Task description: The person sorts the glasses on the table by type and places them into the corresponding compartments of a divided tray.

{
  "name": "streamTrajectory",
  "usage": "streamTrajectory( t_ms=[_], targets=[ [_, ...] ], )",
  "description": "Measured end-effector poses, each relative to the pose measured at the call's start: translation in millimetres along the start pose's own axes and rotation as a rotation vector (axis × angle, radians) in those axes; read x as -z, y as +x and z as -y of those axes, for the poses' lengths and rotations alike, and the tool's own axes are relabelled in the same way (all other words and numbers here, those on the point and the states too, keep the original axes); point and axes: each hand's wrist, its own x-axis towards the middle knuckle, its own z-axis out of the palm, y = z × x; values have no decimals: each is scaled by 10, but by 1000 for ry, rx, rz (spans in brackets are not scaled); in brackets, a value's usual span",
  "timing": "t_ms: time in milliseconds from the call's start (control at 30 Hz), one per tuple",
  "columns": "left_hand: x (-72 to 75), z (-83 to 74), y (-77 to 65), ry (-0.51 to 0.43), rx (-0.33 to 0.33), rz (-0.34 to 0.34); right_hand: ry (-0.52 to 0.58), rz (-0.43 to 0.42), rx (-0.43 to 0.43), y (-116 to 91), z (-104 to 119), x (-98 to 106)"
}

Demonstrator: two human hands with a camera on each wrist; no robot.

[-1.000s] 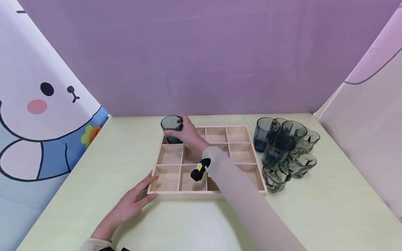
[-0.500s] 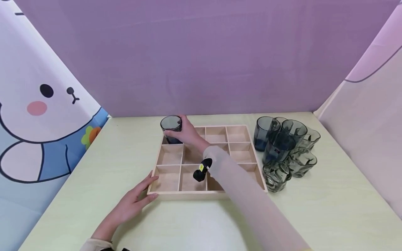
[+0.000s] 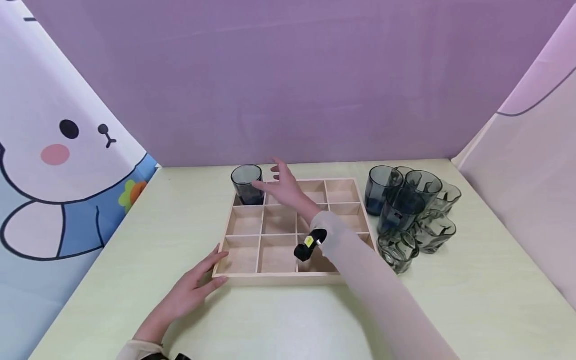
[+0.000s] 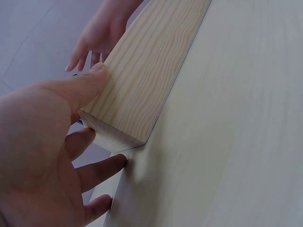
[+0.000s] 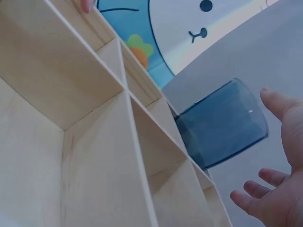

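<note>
A smoky blue-grey glass tumbler (image 3: 248, 187) stands upright in the back left compartment of a divided wooden tray (image 3: 274, 281). My right hand (image 3: 288, 189) is off to the right of this tumbler, over the back of the tray, fingers spread and holding nothing. In the right wrist view a gap shows between the tumbler (image 5: 225, 125) and the thumb. At the tray's front left corner is my left hand (image 3: 191, 290), fingers extended along the left side and thumb at the front face. The left wrist view shows the thumb (image 4: 90, 85) against the wood, other fingertips lower down by the table.
Right of the tray stand several glasses close together: tall blue-grey tumblers (image 3: 382, 187) at the back and left, wavy grey glasses (image 3: 432, 232) at the right and front. A purple backdrop (image 3: 306, 85) rises behind the pale table (image 3: 486, 295); a cartoon cloth (image 3: 54, 200) hangs at left.
My right hand has let go of the tumbler and moved right, its fingers spreading. The tumbler stays in the back left compartment. My left hand keeps its place at the tray corner.
</note>
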Motion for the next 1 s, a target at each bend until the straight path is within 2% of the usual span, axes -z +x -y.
streamTrajectory(
  t_ms=[500,800,1000],
  targets=[
    [10,-34,7,15,6,-9,15,-4,19,-235,114,309],
    [8,-17,7,16,3,-7,-9,56,64,-458,229,547],
    [0,-12,7,13,13,0,-30,80,105,-592,230,725]
  ],
)
